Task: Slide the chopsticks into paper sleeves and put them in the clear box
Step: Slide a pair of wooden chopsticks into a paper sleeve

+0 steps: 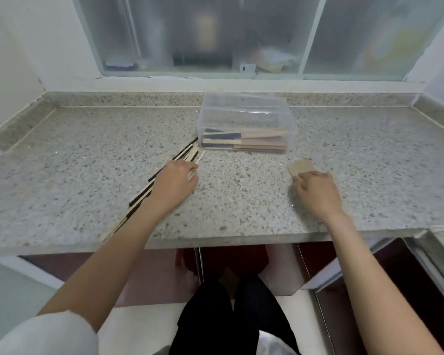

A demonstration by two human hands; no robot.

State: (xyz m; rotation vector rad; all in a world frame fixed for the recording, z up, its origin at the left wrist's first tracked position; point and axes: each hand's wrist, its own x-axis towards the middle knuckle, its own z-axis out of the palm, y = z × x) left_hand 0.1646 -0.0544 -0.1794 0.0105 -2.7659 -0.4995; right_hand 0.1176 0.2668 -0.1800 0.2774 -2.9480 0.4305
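A clear plastic box (246, 111) stands at the back middle of the granite counter, holding several sleeved chopsticks (244, 142). A row of loose chopsticks (182, 155) with black ends lies diagonally left of the box. My left hand (174, 184) lies over that row with its fingers curled down onto the sticks; whether it grips one is hidden. A small stack of brown paper sleeves (301, 167) lies to the right. My right hand (317, 192) reaches onto the stack's near end, its fingertips on the paper.
The granite counter (87, 162) has a raised lip at the back and left. A frosted window (215, 34) runs behind it. The counter's front edge is close to my body, with dark cabinet doors (149, 272) below.
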